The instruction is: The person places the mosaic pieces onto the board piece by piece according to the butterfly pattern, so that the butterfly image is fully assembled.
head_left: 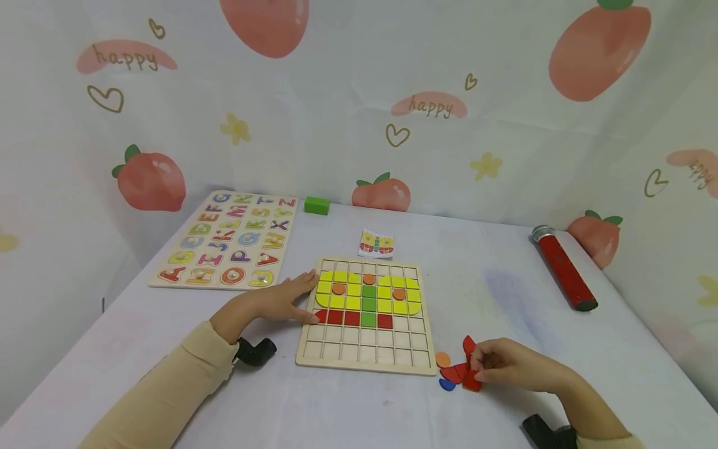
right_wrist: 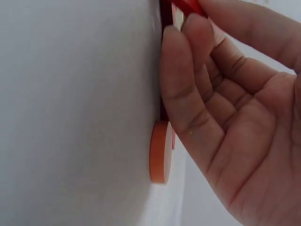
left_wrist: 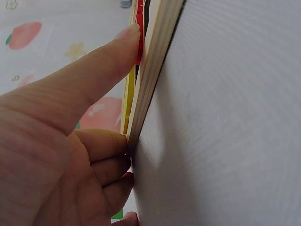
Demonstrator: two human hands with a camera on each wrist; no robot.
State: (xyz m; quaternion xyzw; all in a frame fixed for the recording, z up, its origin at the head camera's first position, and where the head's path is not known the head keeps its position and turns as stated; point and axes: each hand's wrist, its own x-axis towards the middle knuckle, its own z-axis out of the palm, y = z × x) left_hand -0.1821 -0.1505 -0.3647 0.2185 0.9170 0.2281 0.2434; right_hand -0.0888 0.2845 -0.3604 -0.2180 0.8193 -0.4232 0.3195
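Observation:
A wooden grid board (head_left: 359,353) lies mid-table, carrying yellow tiles (head_left: 339,302), orange discs (head_left: 368,279), a green column (head_left: 368,304) and a row of red tiles (head_left: 351,318). My left hand (head_left: 283,299) rests at the board's left edge, thumb on the leftmost red tile, other fingertips against the side. Right of the board, my right hand (head_left: 505,363) pinches a red tile (right_wrist: 189,5) between thumb and finger, over a small pile of red tiles (head_left: 457,373). An orange disc (head_left: 443,359) and a blue half-round tile (head_left: 447,385) lie by that pile.
A small picture card (head_left: 376,244) with a butterfly-like pattern lies behind the board. At the back left is an alphabet puzzle board (head_left: 224,243), with a green block (head_left: 316,206) beside it. A red cylinder (head_left: 563,268) with a silver end lies at the right.

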